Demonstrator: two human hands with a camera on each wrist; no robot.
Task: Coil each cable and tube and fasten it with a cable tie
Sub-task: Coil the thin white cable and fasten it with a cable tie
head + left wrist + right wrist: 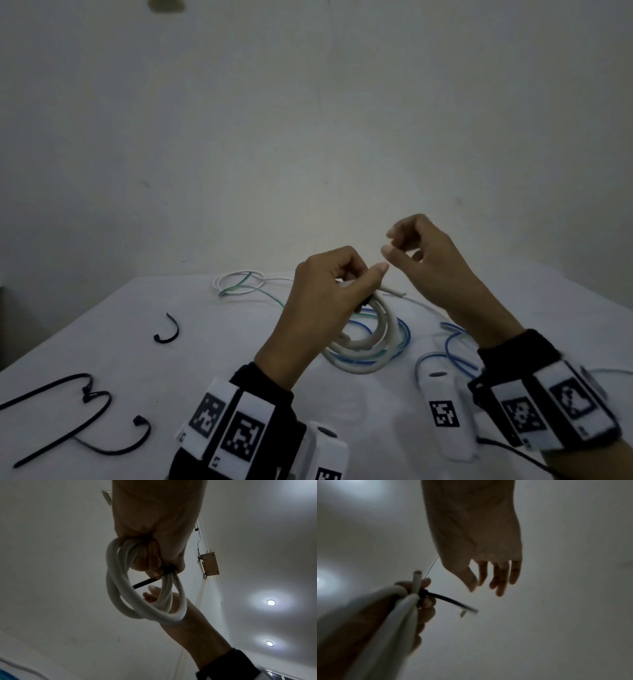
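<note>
My left hand (pixel 342 287) is raised above the table and grips a coiled white cable (pixel 382 329), whose loops hang below the fist. A black cable tie (pixel 145 583) is wrapped around the bundle at my fingers, and its loose tail (pixel 452 601) sticks out to the side. One cut end of the white cable (pixel 416 580) pokes up past my thumb. My right hand (pixel 392 245) hovers just above and to the right of the left hand. Its fingers (pixel 501 580) hang loosely curled and hold nothing.
Several black cable ties (pixel 168 334) (pixel 78 401) lie on the left of the white table (pixel 212 342). A thin white and green wire (pixel 239 284) lies at the back. Blue tubing (pixel 455 353) sprawls under and to the right of the coil.
</note>
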